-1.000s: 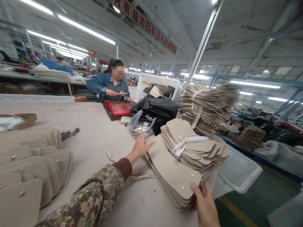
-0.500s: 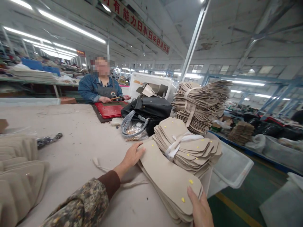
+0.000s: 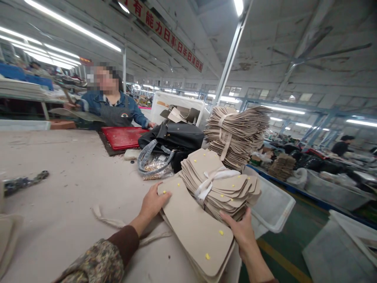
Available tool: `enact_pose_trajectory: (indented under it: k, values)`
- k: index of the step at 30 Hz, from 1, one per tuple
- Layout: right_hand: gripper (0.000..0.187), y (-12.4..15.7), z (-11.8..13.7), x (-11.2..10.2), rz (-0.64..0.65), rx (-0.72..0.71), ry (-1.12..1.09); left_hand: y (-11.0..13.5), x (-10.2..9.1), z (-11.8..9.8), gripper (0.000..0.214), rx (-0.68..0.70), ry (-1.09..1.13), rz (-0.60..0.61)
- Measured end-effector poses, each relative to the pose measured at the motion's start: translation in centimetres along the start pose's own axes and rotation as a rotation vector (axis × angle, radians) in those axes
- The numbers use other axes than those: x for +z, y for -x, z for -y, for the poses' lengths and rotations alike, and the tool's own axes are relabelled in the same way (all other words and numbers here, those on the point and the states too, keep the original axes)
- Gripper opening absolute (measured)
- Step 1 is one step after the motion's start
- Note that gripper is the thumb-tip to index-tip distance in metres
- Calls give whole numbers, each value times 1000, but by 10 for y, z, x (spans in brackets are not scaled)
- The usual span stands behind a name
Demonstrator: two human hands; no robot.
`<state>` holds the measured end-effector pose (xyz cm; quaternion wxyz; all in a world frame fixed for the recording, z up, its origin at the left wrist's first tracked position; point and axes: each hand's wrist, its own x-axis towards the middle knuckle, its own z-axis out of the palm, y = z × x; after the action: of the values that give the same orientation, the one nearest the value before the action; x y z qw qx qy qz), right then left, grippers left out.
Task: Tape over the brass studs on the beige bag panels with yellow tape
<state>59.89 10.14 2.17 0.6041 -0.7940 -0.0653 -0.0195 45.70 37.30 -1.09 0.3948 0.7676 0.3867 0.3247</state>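
A loose stack of flat beige leather-like panels (image 3: 194,224) with small yellow marks lies aslant before me. My left hand (image 3: 154,202) grips its far left end, thumb on top and fingers along the edge. At the stack's right edge is my right hand (image 3: 243,236), thumb and fingers spread apart; whether it touches the panels I cannot tell. Just behind, a bundle of similar panels (image 3: 218,177) is tied with a white strip (image 3: 206,186). A pale cloth strip (image 3: 107,221) lies on the table left of the loose stack and meets its edge.
A taller tied bundle (image 3: 235,133) stands behind. Beyond the panels are a black bag (image 3: 173,137), a clear packet of metal bits (image 3: 157,169) and a red board (image 3: 125,137). A co-worker (image 3: 113,106) stands across the table (image 3: 70,188). White bins (image 3: 277,208) stand right.
My right hand has moved up along the stack's right edge and its fingers have spread. The left hand keeps its end. The co-worker has turned and raised a flat piece. The view has swung right.
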Motion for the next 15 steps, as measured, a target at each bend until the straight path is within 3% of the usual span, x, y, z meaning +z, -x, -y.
enact_pose_trajectory:
  k: [6,15]
  values:
    - [125,-11,0,11,3,-18,71,3,7,-6,47,-58,-86,-36]
    - [117,-49,-17,13,20,-97,-229,5,10,-6,39,-54,-110,-78]
